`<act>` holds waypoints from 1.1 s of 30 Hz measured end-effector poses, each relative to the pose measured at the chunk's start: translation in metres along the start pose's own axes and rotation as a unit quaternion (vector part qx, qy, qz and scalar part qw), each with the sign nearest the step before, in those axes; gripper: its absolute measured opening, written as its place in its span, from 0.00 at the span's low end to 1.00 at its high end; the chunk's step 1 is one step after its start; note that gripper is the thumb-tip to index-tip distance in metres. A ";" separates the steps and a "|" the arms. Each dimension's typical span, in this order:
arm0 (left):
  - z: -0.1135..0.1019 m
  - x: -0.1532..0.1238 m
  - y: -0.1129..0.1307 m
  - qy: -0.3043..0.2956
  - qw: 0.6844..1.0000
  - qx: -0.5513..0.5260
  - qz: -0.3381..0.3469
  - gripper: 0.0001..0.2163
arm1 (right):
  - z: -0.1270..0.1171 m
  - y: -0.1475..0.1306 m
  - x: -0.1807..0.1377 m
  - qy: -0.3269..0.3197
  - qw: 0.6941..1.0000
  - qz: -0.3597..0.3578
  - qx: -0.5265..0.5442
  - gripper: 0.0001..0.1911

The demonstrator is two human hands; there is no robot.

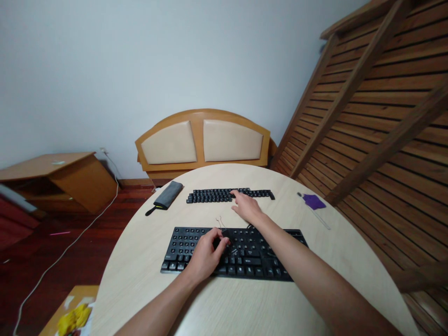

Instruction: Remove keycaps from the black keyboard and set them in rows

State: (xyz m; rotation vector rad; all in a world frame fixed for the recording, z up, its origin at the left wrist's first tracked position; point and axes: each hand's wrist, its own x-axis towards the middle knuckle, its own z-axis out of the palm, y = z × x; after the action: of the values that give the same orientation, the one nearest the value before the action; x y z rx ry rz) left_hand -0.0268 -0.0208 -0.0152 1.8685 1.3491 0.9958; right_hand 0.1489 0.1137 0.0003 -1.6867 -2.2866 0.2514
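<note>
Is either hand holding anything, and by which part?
The left hand apparently holds a wire keycap puller by its black handle. Whether the right hand grips any loose keycaps cannot be told.

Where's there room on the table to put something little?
The table has bare patches left of the keyboard and right of it, this side of the purple item. Another strip lies behind the keycaps. It's crowded in the middle: the left hand is over the keyboard, the right hand at the keycaps.

Black keyboard (pixel 245 261), pale wood-grained tabletop (pixel 140 266)
</note>
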 end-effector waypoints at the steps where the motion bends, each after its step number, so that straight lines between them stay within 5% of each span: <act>1: 0.000 0.000 0.000 0.000 1.000 0.002 -0.001 0.08 | -0.006 0.000 -0.007 -0.008 1.000 -0.003 0.000 0.31; 8: -0.001 0.000 0.001 0.000 1.000 0.008 0.001 0.09 | -0.042 -0.004 -0.085 -0.097 0.991 -0.089 0.033 0.25; 11: -0.001 0.001 0.001 0.001 1.000 0.003 0.001 0.10 | -0.040 -0.001 -0.118 -0.160 0.979 -0.117 0.055 0.38; 14: -0.002 0.001 0.002 -0.005 1.000 -0.007 0.000 0.10 | -0.027 0.006 -0.138 -0.144 0.980 -0.117 0.065 0.44; 22: -0.003 -0.001 0.005 -0.019 1.000 -0.005 0.016 0.09 | -0.006 0.005 -0.146 -0.070 0.985 -0.151 0.051 0.40; 33: -0.004 -0.001 0.006 -0.020 0.999 -0.032 0.031 0.09 | -0.005 -0.004 -0.148 -0.061 0.985 -0.155 0.044 0.38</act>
State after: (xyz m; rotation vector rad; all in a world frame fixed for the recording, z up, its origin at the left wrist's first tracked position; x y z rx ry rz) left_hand -0.0271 -0.0231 -0.0080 1.8816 1.2296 1.0154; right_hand 0.1875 -0.0288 -0.0121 -1.2826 -2.5447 0.3889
